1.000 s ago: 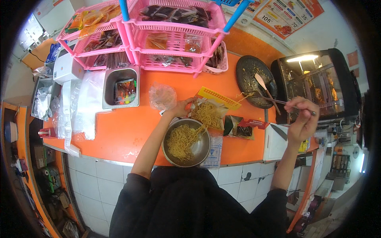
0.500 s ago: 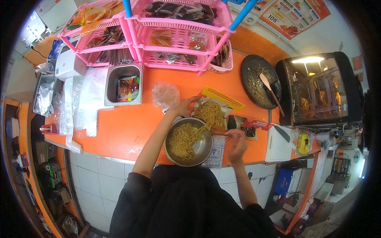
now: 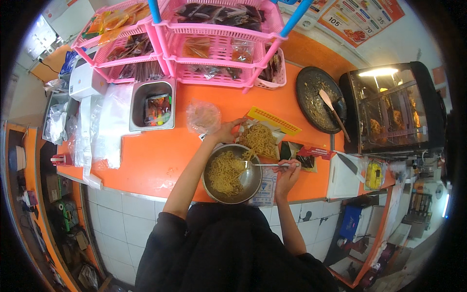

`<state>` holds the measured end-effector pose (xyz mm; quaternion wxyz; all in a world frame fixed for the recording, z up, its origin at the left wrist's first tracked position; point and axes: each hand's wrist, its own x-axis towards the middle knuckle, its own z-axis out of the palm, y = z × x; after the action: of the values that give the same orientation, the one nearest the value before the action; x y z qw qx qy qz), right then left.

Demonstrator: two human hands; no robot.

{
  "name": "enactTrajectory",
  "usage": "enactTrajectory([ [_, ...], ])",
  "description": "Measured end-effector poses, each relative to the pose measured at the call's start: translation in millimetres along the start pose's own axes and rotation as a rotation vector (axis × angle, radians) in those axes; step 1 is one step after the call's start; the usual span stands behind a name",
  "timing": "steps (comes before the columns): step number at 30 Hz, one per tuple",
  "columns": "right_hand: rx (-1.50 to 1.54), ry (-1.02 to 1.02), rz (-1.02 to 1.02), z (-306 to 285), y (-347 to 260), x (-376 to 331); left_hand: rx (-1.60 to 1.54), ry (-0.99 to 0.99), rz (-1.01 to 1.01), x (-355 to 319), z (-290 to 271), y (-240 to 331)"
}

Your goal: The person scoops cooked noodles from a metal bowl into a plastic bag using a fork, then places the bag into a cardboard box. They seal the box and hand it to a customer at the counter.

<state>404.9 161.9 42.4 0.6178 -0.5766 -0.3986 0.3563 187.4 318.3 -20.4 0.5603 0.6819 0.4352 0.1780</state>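
A steel bowl [image 3: 253,184] of yellow noodles [image 3: 226,174] stands at the counter's front edge, close to my body. My right hand [image 3: 287,176] is closed round the handle of a metal fork [image 3: 267,165], whose tines reach into the bowl's right side. Just beyond the bowl, a paper food box [image 3: 275,120] with a yellow patterned flap holds more noodles [image 3: 260,140]. My left hand [image 3: 226,132] grips the box's left edge; its fingertips are partly hidden. A few noodles hang between the box and the bowl's rim.
A clear plastic bag [image 3: 203,117] lies left of my left hand. Pink racks [image 3: 214,73] stand behind, beside a steel container [image 3: 152,130]. To the right are a dark round pan [image 3: 311,104] with a wooden spatula [image 3: 333,116], a knife [image 3: 347,164] on a white board [image 3: 339,184], and a lit display cabinet [image 3: 389,112].
The fork has swung to lie nearly level, and its head has moved slightly down and left into the bowl. My right hand has turned. My left hand keeps its place on the box.
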Motion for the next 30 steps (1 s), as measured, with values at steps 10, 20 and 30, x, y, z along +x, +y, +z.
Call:
enactTrajectory([
  [10, 0.168, 0.059, 0.247, 7.7, 52.5, -11.9, 0.040, 0.025, 0.157, 5.9, 1.9, -16.1],
  [20, 0.445, 0.111, 0.414, -25.9, 28.8, -5.4, 0.029, -0.032, 0.125, 12.6, 4.1, -23.2],
  [30, 0.411, 0.056, 0.271, -14.8, -92.4, 28.1, -0.002, 0.013, 0.099, 9.3, 2.2, -20.5],
])
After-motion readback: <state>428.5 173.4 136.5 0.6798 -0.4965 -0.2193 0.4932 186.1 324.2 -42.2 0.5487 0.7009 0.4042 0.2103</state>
